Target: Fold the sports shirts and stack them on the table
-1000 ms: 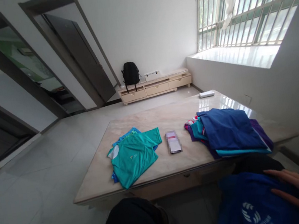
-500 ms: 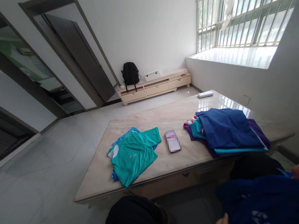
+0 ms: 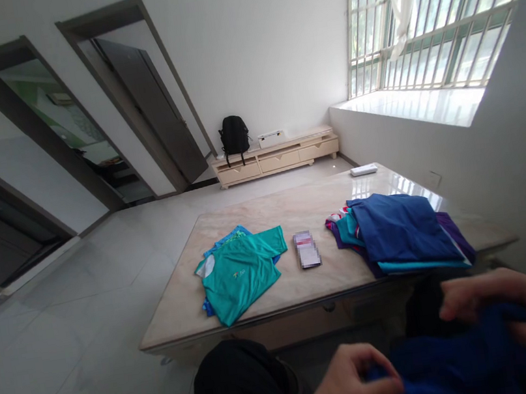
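Observation:
A dark blue garment [image 3: 448, 357] lies bunched over my right leg at the lower right. Whether it is a shirt or something else, I cannot tell. My left hand [image 3: 352, 381] has its fingers curled and pinches the cloth's left edge. On the other side, my right hand [image 3: 510, 301] is closed round a raised fold of the same garment. Part of the garment runs out of view at the bottom edge. Beyond my hands, a pile of folded clothes [image 3: 398, 226] rests on the table, dark blue on top. A green T-shirt [image 3: 242, 272] tops another pile at the left.
The low marble-look table [image 3: 180, 301] stands in front of my knees. A phone-like object [image 3: 306, 250], blurred out, lies between the piles. A white box-shaped item [image 3: 364, 170] sits at the far edge. Farther back, a black backpack [image 3: 235, 135] stands on a low cabinet [image 3: 280, 160].
My left hand has come up farther into view, gripping the cloth. The right hand has moved left and slightly up. The garment is more bunched, its white print now mostly hidden.

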A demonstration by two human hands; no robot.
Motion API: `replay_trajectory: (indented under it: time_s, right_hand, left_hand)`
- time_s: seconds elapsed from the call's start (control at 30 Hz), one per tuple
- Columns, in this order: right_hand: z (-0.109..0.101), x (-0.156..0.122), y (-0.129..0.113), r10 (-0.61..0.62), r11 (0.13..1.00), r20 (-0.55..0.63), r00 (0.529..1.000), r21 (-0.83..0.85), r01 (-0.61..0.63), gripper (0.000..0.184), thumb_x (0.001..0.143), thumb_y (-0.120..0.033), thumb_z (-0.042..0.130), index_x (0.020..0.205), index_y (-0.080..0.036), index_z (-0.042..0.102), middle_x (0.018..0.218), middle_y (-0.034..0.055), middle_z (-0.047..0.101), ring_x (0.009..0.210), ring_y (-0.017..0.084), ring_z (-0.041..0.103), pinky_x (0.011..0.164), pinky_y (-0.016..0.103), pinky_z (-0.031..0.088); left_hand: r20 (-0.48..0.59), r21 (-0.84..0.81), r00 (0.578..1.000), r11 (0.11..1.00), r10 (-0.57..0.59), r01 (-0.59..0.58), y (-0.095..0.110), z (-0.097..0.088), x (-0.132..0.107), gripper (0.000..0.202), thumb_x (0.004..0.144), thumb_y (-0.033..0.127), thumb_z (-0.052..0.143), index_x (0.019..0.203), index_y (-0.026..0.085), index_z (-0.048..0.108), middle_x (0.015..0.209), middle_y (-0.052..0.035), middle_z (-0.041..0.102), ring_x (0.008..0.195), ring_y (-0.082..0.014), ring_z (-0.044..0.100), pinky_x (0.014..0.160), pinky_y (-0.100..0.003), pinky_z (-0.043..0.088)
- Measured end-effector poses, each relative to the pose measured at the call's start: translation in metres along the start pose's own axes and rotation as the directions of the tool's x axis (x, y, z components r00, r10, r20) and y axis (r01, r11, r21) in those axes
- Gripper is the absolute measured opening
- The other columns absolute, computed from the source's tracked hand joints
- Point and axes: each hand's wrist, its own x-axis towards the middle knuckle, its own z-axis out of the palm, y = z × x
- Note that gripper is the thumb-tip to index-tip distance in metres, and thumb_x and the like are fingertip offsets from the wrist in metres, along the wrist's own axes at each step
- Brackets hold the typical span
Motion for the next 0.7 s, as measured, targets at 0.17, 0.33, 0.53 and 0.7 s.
replay_trajectory:
  time_s: [0.17, 0.33, 0.53, 0.7]
  right_hand:
    - [0.01, 0.061, -0.03, 0.006, 0.986, 0.203, 0.979, -0.162, 0.028, 0.042, 0.084, -0.056, 0.07, 0.118, -0.031, 0.078, 0.121, 0.0058, 0.075, 0.112, 0.034, 0.069, 0.099, 0.04, 0.055]
    - [0.03, 0.094, -0.018, 0.024, 0.964, 0.038, 0.999, -0.266, -0.013, 0.039, 0.089, -0.06, 0.063, 0.091, -0.025, 0.079, 0.088, 0.004, 0.077, 0.08, 0.026, 0.069, 0.076, 0.035, 0.054]
    - [0.035, 0.102, -0.009, -0.152, 0.969, -0.115, 0.982, -0.215, 0.125, 0.032, 0.094, -0.052, 0.06, 0.093, -0.023, 0.072, 0.091, 0.0054, 0.073, 0.086, 0.024, 0.066, 0.081, 0.035, 0.051]
    - [0.042, 0.102, -0.007, -0.138, 0.976, 0.005, 0.99, -0.169, 0.137, 0.031, 0.092, -0.052, 0.064, 0.091, -0.022, 0.072, 0.09, 0.0052, 0.071, 0.088, 0.024, 0.066, 0.083, 0.035, 0.051]
  left_hand:
    - [-0.432, -0.014, 0.889, 0.985, 0.152, -0.175, 0.041, -0.079, -0.012, 0.042, 0.078, 0.055, 0.08, 0.09, 0.015, 0.075, 0.084, -0.0056, 0.072, 0.079, -0.0181, 0.061, 0.074, -0.026, 0.048]
    - [-0.519, 0.103, 0.83, 0.979, 0.205, -0.177, 0.041, -0.125, -0.031, 0.06, 0.08, 0.05, 0.081, 0.13, 0.018, 0.069, 0.097, -0.0064, 0.076, 0.091, -0.0213, 0.067, 0.082, -0.029, 0.053]
    - [-0.376, 0.14, 0.923, 0.99, 0.085, -0.034, 0.012, -0.13, -0.033, 0.074, 0.074, 0.045, 0.086, 0.14, 0.02, 0.064, 0.134, -0.0122, 0.07, 0.123, -0.0336, 0.064, 0.106, -0.044, 0.051]
    - [-0.128, 0.199, 0.99, 0.976, -0.066, 0.091, -0.007, -0.123, -0.027, 0.059, 0.077, 0.038, 0.081, 0.132, 0.02, 0.071, 0.129, -0.0089, 0.074, 0.117, -0.0322, 0.068, 0.103, -0.042, 0.051]
